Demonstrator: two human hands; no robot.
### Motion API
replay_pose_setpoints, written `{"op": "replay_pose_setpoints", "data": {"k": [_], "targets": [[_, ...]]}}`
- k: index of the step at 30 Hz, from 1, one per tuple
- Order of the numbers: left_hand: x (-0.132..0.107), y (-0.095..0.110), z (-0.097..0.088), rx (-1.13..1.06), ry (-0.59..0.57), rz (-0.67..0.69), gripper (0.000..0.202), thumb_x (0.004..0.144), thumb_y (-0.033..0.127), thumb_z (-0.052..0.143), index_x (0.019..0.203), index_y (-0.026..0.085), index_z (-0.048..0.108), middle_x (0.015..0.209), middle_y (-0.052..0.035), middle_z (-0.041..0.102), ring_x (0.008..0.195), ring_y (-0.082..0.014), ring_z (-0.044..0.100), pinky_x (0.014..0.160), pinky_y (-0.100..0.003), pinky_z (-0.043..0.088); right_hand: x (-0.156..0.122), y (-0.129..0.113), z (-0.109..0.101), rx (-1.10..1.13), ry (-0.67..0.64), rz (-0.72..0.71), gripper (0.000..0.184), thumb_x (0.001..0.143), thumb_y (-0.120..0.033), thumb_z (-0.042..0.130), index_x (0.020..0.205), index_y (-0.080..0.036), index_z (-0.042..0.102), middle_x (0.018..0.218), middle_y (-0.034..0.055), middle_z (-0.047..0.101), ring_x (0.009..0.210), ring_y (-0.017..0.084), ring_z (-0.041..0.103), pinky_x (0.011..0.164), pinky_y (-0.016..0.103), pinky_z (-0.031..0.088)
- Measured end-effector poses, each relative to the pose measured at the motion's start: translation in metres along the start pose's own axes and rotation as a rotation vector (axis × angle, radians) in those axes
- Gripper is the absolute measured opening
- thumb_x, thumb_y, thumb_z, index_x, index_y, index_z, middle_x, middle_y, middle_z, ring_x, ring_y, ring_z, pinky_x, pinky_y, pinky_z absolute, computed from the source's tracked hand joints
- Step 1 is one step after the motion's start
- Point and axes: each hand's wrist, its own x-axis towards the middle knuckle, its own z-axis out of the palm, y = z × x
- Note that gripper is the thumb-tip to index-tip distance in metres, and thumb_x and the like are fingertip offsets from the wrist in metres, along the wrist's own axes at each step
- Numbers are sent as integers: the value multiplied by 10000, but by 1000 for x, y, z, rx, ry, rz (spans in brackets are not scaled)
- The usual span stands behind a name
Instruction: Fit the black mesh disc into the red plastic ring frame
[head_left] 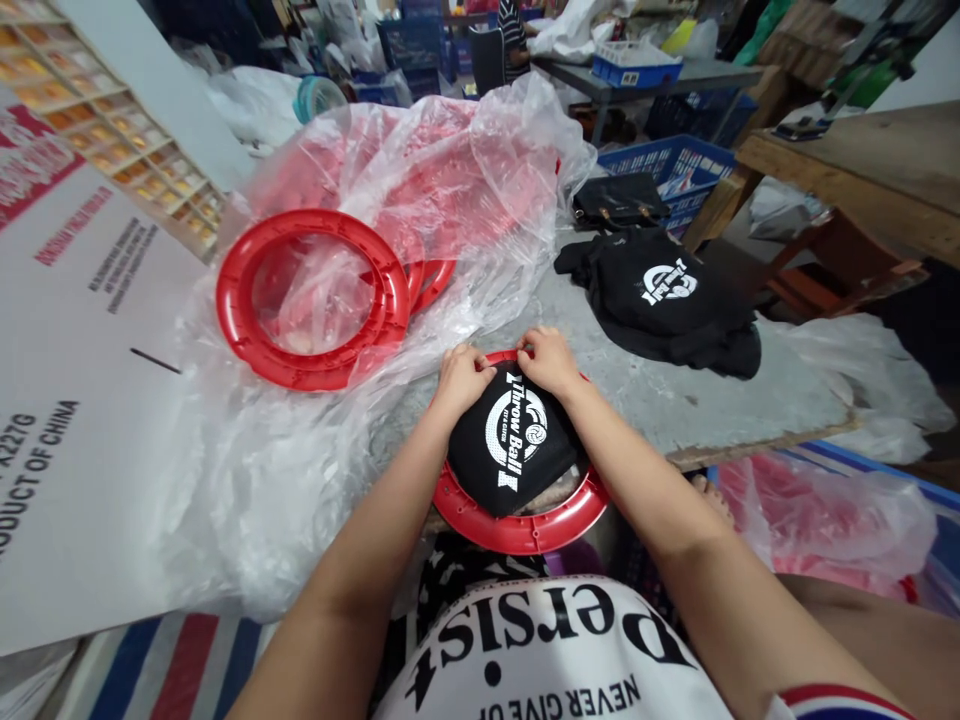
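While left hand (461, 378) and right hand (547, 360) pinch black printed cloth (510, 440), stretched over red ring (525, 525), white logo.

the red ring (517, 528) is seen as glossy moulded plastic, covered by matt black cloth (514, 445) printed in white. the loose bag (450, 170) is thin, crinkled clear plastic. the tabletop (675, 385) appears rough and grey, possibly painted wood. the carton (75, 400) is smooth printed cardboard.

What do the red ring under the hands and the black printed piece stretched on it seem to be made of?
Red ring: likely moulded plastic, glossy, with ribbed rim. Black printed piece: apparently soft fabric, matte, creasing where the left hand and right hand pinch it.
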Motion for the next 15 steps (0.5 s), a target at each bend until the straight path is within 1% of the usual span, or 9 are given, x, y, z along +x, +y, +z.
{"op": "replay_pose_setpoints", "data": {"k": [1, 3, 5, 8, 10, 15], "targets": [[0, -2, 1, -19, 7, -1, 55, 873, 237, 699, 823, 223, 716, 1096, -68, 736, 1150, -248, 648, 1091, -390, 493, 0, -2, 1, -4, 33, -51, 205, 917, -167, 580, 1031, -178, 749, 1196, 144, 718, 1180, 304, 588, 1080, 420, 447], [2, -4, 4, -46, 13, -2, 65, 876, 237, 688, 821, 221, 719, 1072, -61, 743, 1131, -241, 658, 1090, -391, 493, 1, -6, 5, 23, 52, -128, 217, 929, -161, 583, 1061, -168, 755, 1269, 155, 697, 1225, 306, 574, 1123, 434, 428], [3, -4, 5, -66, 16, -4, 79, 882, 227, 672, 821, 217, 720, 1059, -59, 749, 1112, -232, 666, 1085, -382, 494, 3, -9, 9, 67, 5, -146, 196, 929, -158, 606, 1048, -173, 761, 1324, 146, 680, 1258, 296, 566, 1146, 434, 419], [4, -2, 6, -72, 21, -17, 103, 895, 209, 645, 832, 209, 726, 1071, -69, 753, 1105, -228, 671, 1069, -368, 501, 5, -11, 13, 84, -106, -102, 128, 920, -162, 640, 953, -190, 761, 1330, 129, 678, 1264, 290, 568, 1143, 431, 424], [4, 0, 7, -46, 33, -35, 113, 901, 211, 638, 839, 208, 733, 1094, -79, 750, 1126, -239, 665, 1069, -375, 500, 6, -12, 14, 65, -147, -66, 123, 925, -157, 633, 898, -190, 748, 1289, 129, 692, 1247, 286, 581, 1129, 422, 431], [3, 4, 7, -12, 44, -72, 122, 913, 221, 636, 861, 208, 746, 1138, -92, 744, 1166, -255, 652, 1080, -375, 489, 7, -12, 12, 56, -155, -13, 133, 944, -177, 615, 875, -195, 728, 1203, 116, 710, 1204, 270, 604, 1089, 392, 449]]}}
